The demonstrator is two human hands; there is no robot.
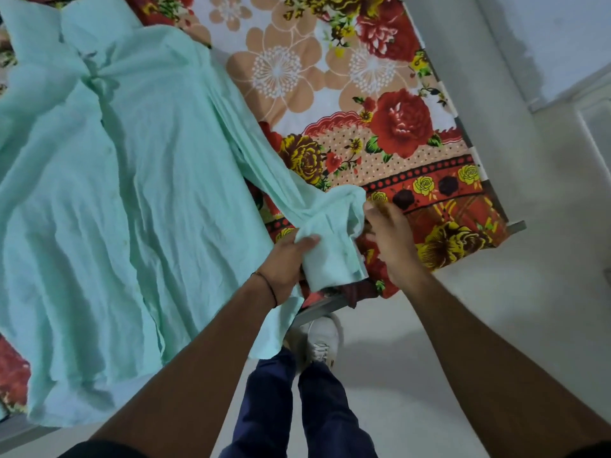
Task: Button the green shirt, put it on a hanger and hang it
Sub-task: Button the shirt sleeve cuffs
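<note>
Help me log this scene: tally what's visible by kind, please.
Green shirt: 1
Floral bedsheet: 1
Hands: 2, left hand holding the cuff, right hand open
White shoe: 1
Hangers: 0
Total: 5

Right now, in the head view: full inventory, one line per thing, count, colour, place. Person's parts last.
mint-green cotton shirt: 1, spread flat on the bed, collar at top left, hem hanging over the near edge.
shirt sleeve cuff: 1, mint green, at the bed's near edge between both hands.
floral bed sheet: 1, red, yellow, peach and white, covers the bed under the shirt.
metal bed frame: 1, grey, shows along the near edge.
floor: white, right and bottom.
hanger: none visible.
white sneaker: 1, on the floor.
navy trousers: 1, bottom centre.
left hand: 1, fingers gripping the cuff, thin band on the wrist.
right hand: 1, open beside the cuff; contact unclear.
</note>
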